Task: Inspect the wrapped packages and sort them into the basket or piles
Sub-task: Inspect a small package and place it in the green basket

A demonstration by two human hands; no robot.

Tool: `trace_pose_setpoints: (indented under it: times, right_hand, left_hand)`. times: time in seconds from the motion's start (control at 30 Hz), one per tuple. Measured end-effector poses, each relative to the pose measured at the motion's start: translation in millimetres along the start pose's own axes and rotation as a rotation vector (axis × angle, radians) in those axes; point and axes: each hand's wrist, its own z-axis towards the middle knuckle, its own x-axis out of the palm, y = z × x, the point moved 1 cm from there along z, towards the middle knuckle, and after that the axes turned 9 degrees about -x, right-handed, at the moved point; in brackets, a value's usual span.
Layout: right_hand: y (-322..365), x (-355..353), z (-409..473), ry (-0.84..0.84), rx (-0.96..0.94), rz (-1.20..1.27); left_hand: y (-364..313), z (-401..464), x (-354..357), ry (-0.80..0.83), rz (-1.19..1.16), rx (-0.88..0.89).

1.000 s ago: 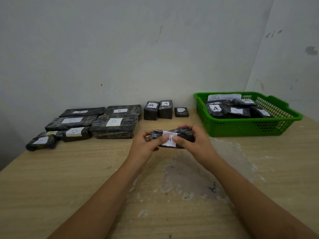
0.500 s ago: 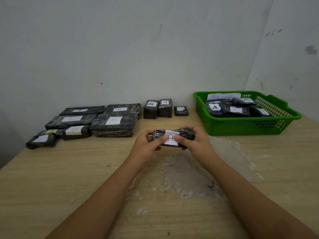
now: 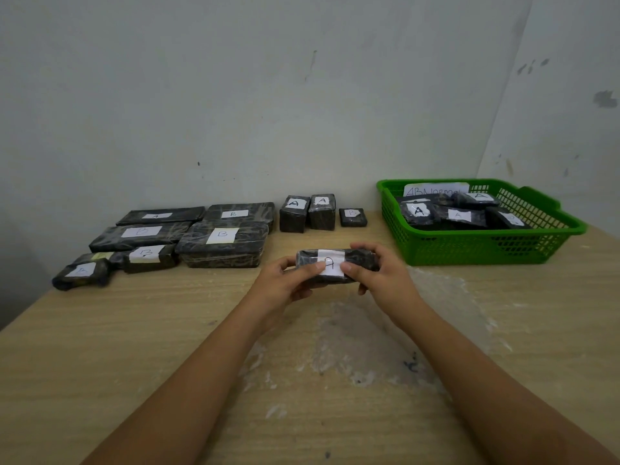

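Head view, held package: a black wrapped package (image 3: 337, 265) with a white label marked "A" is held above the wooden table (image 3: 134, 330), near its middle, in front of the piles.
Left hand (image 3: 285, 285): the package's left end is gripped, thumb laid on the label's edge, fingers curled underneath.
Right hand (image 3: 379, 280): the right end is gripped, thumb on the label's other edge, fingers curled over the top.
Green basket (image 3: 486, 250): set at the right rear of the table; several black packages labelled "A" are seen inside, with a paper sign at its back wall.
Flat packages (image 3: 221, 243): grouped at the left rear, mostly labelled "B".
Small blocks (image 3: 307, 213): two "A" blocks are stood side by side by the wall.
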Motion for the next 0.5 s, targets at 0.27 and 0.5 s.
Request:
trace_pose_setpoints:
  times: [0.27,0.5]
  right_hand:
    - [-1.4,-3.2,0.8,-0.012,0.033,0.012]
    - [1.8,-8.7,-4.1,0.151,0.002,0.038]
  left_hand:
    - [-0.7,-3.0,3.9,0.008,-0.044,-0.003]
    - [-3.9,-3.7,-1.2,0.024,-0.082,-0.107]
